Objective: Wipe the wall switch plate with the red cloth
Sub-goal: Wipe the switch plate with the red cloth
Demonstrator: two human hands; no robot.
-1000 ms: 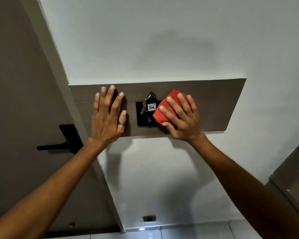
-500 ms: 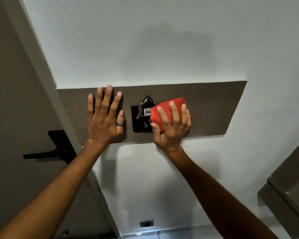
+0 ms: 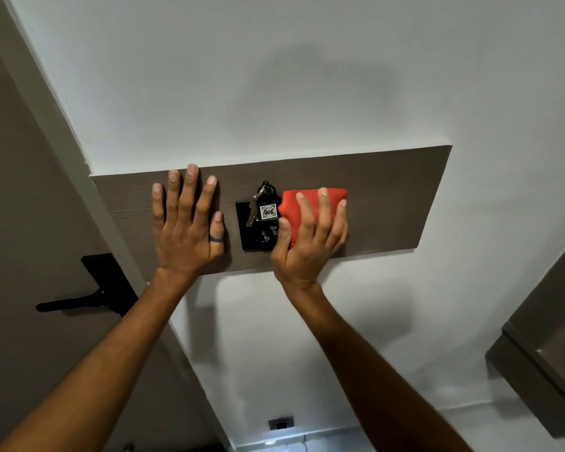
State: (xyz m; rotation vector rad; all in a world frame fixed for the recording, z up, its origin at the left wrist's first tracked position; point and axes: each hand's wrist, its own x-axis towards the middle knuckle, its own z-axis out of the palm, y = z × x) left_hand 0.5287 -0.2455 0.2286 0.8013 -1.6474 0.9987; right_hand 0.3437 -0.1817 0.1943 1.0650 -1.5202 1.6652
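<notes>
Right hand: the right hand point(image 3: 310, 236) is curling its fingers point(image 3: 322, 210) over a folded red cloth point(image 3: 310, 199), thumb tucked along the cloth's left edge, pressing it flat against the wall.
Left hand: the left hand point(image 3: 186, 230) is lying spread and flat on the brown wall panel point(image 3: 388, 203), holding nothing; a dark ring point(image 3: 216, 238) is sitting on one finger.
Switch plate: the black switch plate point(image 3: 256, 231) is sitting between the two hands; the cloth is covering its right edge.
Keys: a key with a tag reading 406 point(image 3: 268, 211) is hanging over the plate's upper part.
Edges: the left thumb is stopping just short of the plate's left edge.
Open room: bare panel is stretching right of the cloth; white wall is lying above and below; a black door handle point(image 3: 88, 295) is sitting well to the left.
</notes>
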